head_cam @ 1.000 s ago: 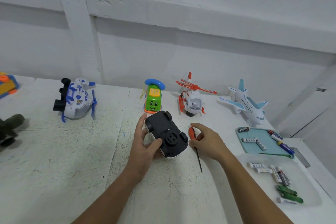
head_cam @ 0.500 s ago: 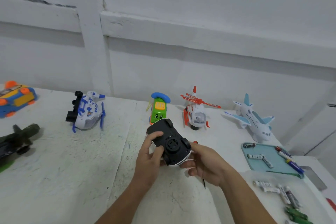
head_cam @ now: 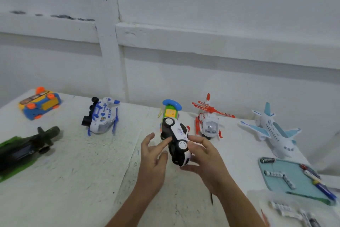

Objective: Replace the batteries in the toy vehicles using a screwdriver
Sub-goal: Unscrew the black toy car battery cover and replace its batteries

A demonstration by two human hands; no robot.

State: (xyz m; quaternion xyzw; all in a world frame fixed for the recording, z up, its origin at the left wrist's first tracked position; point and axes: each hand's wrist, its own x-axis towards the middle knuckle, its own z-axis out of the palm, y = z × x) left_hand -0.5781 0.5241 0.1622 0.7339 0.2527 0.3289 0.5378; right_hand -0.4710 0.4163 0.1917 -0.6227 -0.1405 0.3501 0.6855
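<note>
A white and black toy police car (head_cam: 179, 139) is held above the table, tipped on its side with its wheels facing me. My right hand (head_cam: 206, 164) grips it from the right and from underneath. My left hand (head_cam: 153, 158) is beside it with fingers spread; its index fingertip touches the car's black underside. Only the dark tip of the screwdriver (head_cam: 211, 199) shows on the table, below my right wrist. Loose batteries (head_cam: 274, 173) lie on a teal tray (head_cam: 294, 175) at the right.
On the white table (head_cam: 82, 162) a row of toys stands at the back: a blue-orange car (head_cam: 39, 103), a blue-white helicopter (head_cam: 101, 116), a green phone toy (head_cam: 170, 112), a red-white helicopter (head_cam: 208, 122) and a white plane (head_cam: 272, 131). A dark green toy (head_cam: 27, 145) lies far left. More batteries (head_cam: 290, 212) lie bottom right.
The car has been turned from underside-up onto its side and passed toward my right hand. My left hand has loosened its grip. The view has tilted up and to the left.
</note>
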